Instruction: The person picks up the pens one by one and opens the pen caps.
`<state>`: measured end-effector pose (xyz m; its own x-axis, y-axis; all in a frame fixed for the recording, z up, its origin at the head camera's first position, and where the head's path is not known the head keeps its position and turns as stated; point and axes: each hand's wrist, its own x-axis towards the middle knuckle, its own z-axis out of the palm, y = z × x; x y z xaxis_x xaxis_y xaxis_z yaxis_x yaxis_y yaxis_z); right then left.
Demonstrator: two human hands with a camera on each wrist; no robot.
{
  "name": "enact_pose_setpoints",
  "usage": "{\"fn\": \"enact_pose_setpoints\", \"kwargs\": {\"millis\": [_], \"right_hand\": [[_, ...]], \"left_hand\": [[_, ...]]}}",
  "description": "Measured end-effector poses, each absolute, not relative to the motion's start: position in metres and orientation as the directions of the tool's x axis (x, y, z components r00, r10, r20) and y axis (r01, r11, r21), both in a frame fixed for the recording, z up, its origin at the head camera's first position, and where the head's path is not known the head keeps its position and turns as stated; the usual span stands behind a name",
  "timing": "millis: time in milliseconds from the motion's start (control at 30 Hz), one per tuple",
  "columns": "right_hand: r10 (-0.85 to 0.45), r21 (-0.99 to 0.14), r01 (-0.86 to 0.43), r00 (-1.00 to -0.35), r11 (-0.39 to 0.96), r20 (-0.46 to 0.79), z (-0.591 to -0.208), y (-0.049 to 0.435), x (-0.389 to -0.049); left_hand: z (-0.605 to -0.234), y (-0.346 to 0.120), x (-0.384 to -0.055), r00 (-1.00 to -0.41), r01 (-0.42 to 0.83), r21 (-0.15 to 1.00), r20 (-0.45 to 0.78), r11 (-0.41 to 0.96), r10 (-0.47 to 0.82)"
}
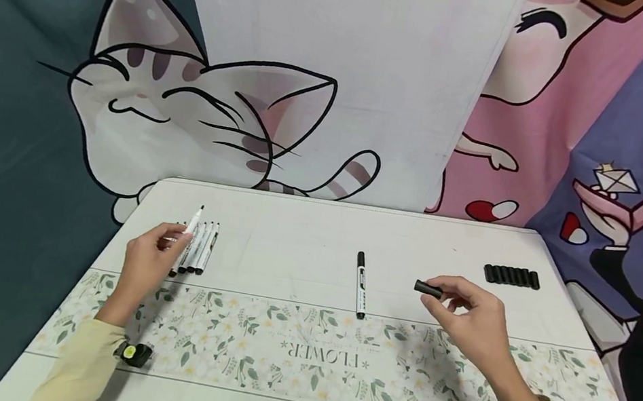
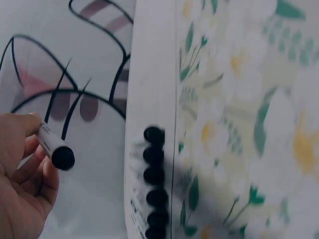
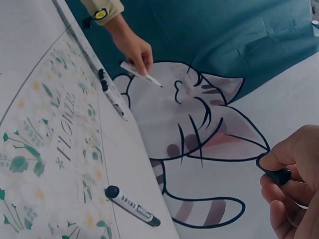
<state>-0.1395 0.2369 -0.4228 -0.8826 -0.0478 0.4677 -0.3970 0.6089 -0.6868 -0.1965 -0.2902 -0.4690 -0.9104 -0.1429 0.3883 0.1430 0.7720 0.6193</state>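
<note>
My left hand [image 1: 149, 258] pinches an uncapped white marker [image 1: 194, 218], its dark tip pointing away from me. In the left wrist view the black end of this marker [image 2: 63, 158] faces the camera. Just beside and below that hand lies a row of several uncapped markers [image 1: 204, 247]. Between thumb and fingers, my right hand [image 1: 474, 318] holds a black marker cap [image 1: 428, 289] above the table; the right wrist view shows the same cap [image 3: 274, 170]. One capped marker [image 1: 361, 285] lies between the hands, near the middle of the table.
A row of several black caps [image 1: 511, 276] lies at the back right of the white table [image 1: 284, 243]. A floral strip with FLOWER lettering [image 1: 324, 355] runs across the table's front part. Cloth with cartoon cats [image 1: 344, 39] hangs behind the table's back edge.
</note>
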Motion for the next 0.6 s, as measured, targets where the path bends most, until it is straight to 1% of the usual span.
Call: {"fn": "enact_pose_setpoints", "kwargs": {"millis": [233,600], "right_hand": [[0.000,-0.704,-0.341,-0.900,0.623,0.436,-0.424,0.246,-0.135],[0.048,-0.746,-0.284,-0.920,0.602,0.389,-0.426,0.255,-0.127]], "left_hand": [[-0.475,-0.321,-0.206,-0.918,0.054,0.634,0.336,0.771,-0.211],[-0.502,-0.356,-0.217,-0.913,-0.169,0.675,0.167,0.718,-0.371]]}}
